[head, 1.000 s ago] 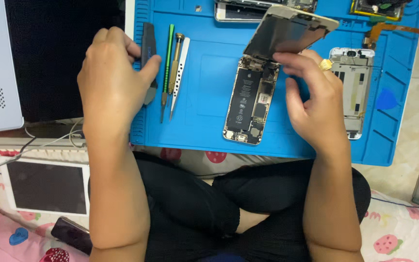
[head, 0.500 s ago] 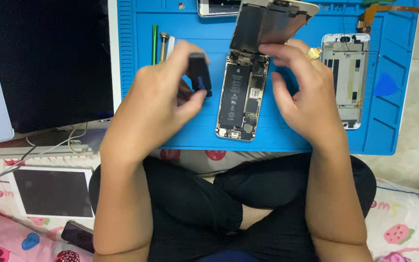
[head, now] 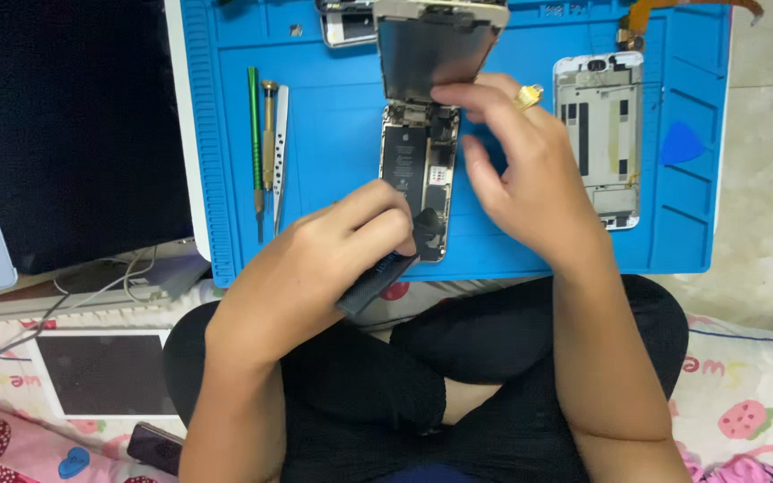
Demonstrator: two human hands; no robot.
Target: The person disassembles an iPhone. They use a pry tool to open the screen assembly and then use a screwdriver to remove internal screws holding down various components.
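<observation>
Blue silicone repair mat (head: 512, 241) takes up most of the head view, laid on a low white counter (head: 191, 241), with a big dark monitor (head: 64, 125) off to the left and a strawberry-print sheet (head: 744, 411) down by the person's crossed legs.

Opened phone (head: 418, 174) sits roughly mid-mat, guts showing, and its screen panel (head: 431, 54) is swung up at the top end like a lid. Left hand (head: 315, 268) has its grip pinched shut around a dark flat tool (head: 378, 277), thumb and fingers wrapped on the handle. The tool's tip sits right at the bottom end of the phone, so the phone lies just ahead of that grip, touching or as good as; can't tell exactly since the fingers cover the spot. Right hand (head: 521, 179), gold ring on it, has fingers loosely spread and isn't clamping anything; the fingertips (head: 445, 94) rest against the lower edge of the lifted screen, and the palm hovers over the phone's right side.

On the mat's left: a green screwdriver (head: 253, 134), a second driver (head: 268, 143) and tweezers (head: 280, 148) lined up together. To the right lies a bare phone frame (head: 601, 134) with a blue pick (head: 682, 143) beside it. A tablet (head: 105, 374) lies on the sheet, bottom left.
</observation>
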